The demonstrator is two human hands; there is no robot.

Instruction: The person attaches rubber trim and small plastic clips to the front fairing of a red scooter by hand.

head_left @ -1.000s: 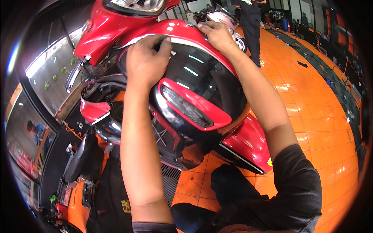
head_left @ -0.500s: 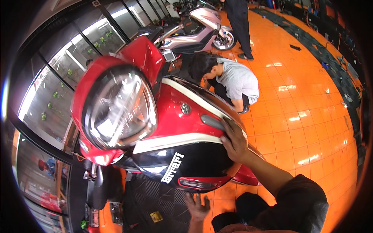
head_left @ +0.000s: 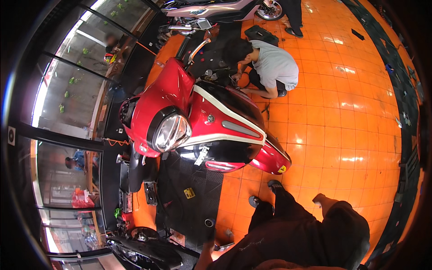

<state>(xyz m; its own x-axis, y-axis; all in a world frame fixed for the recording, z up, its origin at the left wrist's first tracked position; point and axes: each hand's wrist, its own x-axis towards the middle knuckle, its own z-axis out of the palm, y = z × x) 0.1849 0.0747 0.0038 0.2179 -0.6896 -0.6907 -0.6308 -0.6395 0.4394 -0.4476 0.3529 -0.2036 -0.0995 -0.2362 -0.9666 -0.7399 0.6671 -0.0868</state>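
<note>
Below me stands a red, black and white scooter [head_left: 216,135], its round headlight [head_left: 172,132] toward the left and its red front fender [head_left: 271,158] toward the right. My right hand [head_left: 319,199] hangs apart from it over the orange floor, fingers loosely apart and nothing seen in them. At the lower edge is my left hand [head_left: 208,245], small and partly hidden. A dark upright object with a round pale end [head_left: 209,222] shows just beyond it; whether the hand touches it cannot be told.
A person in a grey shirt [head_left: 275,63] crouches on the scooter's far side, hands low near it. Behind are a black case [head_left: 261,35], a pinkish scooter [head_left: 216,11] and a standing person's legs [head_left: 294,18]. A yellow item [head_left: 189,193] lies on the dark mat [head_left: 173,211].
My right hand has left the scooter's front panel and drawn back to my side. My left hand has also pulled back toward me. The scooter now appears smaller and farther off.
</note>
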